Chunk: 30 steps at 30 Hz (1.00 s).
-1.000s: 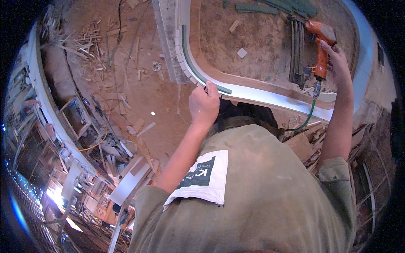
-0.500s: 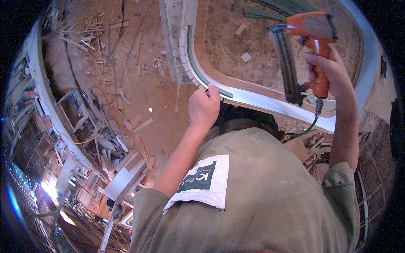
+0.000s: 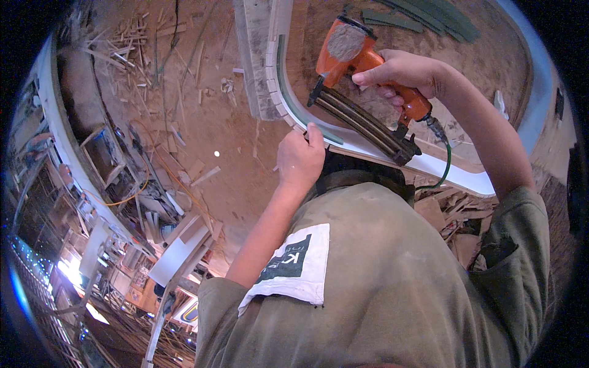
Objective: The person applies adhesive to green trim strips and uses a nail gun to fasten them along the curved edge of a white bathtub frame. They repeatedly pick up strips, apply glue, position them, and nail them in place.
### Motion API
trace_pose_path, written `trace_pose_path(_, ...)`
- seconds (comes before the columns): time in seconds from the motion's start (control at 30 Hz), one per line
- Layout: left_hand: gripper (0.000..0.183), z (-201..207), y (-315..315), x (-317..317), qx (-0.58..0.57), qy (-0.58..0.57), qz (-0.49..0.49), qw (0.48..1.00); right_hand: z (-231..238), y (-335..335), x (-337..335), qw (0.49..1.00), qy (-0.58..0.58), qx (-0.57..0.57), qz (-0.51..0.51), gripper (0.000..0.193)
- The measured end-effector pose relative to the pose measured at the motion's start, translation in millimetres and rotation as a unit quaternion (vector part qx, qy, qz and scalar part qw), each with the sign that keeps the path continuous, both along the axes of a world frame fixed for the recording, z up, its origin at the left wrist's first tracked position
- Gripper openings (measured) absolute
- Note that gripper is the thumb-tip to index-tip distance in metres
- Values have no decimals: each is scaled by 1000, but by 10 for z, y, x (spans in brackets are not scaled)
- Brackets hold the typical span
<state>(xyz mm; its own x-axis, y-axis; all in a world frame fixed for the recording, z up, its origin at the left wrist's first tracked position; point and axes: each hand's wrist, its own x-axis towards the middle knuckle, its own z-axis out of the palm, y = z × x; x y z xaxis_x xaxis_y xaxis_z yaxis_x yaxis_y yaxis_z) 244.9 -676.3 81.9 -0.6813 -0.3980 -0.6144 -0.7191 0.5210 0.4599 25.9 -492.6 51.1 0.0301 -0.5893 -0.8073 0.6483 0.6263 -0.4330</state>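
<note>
My right hand (image 3: 410, 72) is wrapped round the grip of an orange nail gun (image 3: 348, 48). The tool's nose and dark magazine are tilted over the bend of a white curved panel (image 3: 451, 170), and a green air hose (image 3: 449, 161) runs from its handle end. A thin dark-green strip (image 3: 281, 64) lies along the bend, beside a row of small pale blocks on the outer edge. At the near side of the bend, my left hand (image 3: 299, 158) is closed on the panel's edge, thumb uppermost by the strip. Its other fingertips are partly hidden.
Several green strips (image 3: 423, 18) lie in a pile at the far right. A grey board (image 3: 254, 55) stands along the panel's left side. Wood offcuts (image 3: 129, 46) litter the brown floor, and more scraps (image 3: 457, 211) lie at right. An orange cord (image 3: 147, 175) crosses the left side.
My right hand has brought the nail gun leftward from the far right and turned it, its nose now near the bend. My left hand stays at the panel's edge.
</note>
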Motion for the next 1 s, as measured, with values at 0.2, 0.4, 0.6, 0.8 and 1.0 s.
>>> trace_pose_path(0.2,39,-6,16,12,2,40,12,999,124,-111,71,999,-39,7,-12,38)
trace_pose_path(0.4,38,-28,27,19,10,42,30,999,93,-124,114,999,-35,4,-15,37)
trace_pose_path(0.6,39,-58,20,34,2,37,14,999,40,-96,119,999,-50,-10,-19,39)
trace_pose_path(0.8,40,-92,-17,48,10,31,11,999,-43,-43,175,998,-49,20,-26,38)
trace_pose_path(1.0,39,-113,-29,48,10,21,9,1000,-66,10,166,999,-52,15,1,41)
